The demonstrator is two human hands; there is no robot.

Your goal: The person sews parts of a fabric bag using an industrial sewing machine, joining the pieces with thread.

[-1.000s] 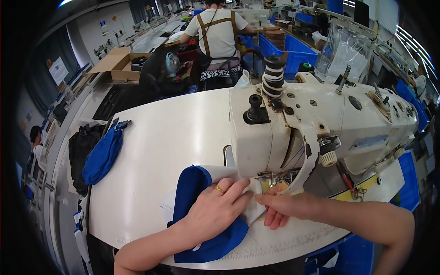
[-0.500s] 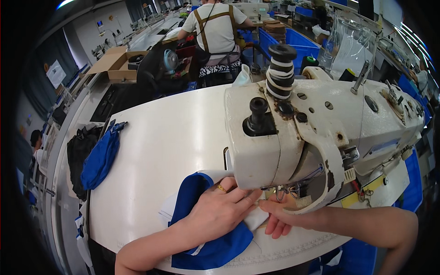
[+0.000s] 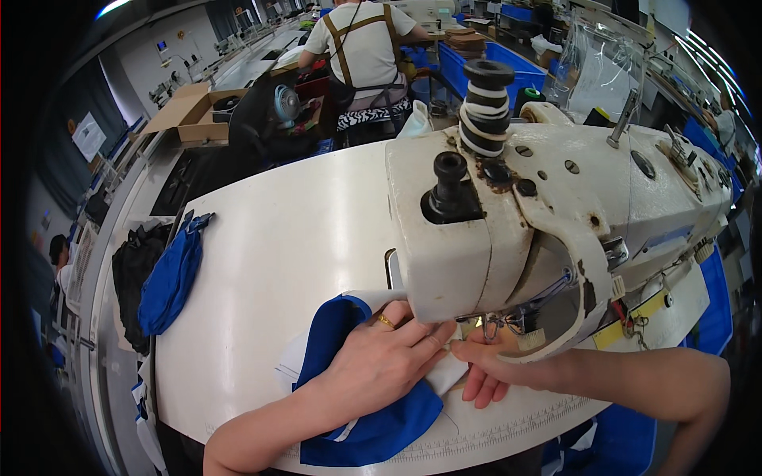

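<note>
My left hand (image 3: 389, 361), with a ring, lies on the folded blue fabric (image 3: 373, 432) and white layer beside it, fingers loosely bent, pressing down just left of the presser foot (image 3: 494, 329). My right hand (image 3: 486, 366) has its thumb and forefinger on the small white fabric piece (image 3: 444, 374) just below the presser foot, other fingers curled. The white sewing machine (image 3: 444, 270), rust-spotted, stands over both hands; its guard arm partly hides my right hand. The stitching point is hard to make out.
The white table (image 3: 270, 238) bears blue (image 3: 171, 282) and black cloth (image 3: 135, 278) at its left edge. Blue bins (image 3: 611, 436) stand below and behind. A co-worker (image 3: 357, 55) sits ahead, back turned, near a cardboard box (image 3: 190, 127).
The view has shifted slightly, so the machine head looks larger and its needle area lower. My hands and the fabric keep nearly the same arrangement, with only small finger movement.
</note>
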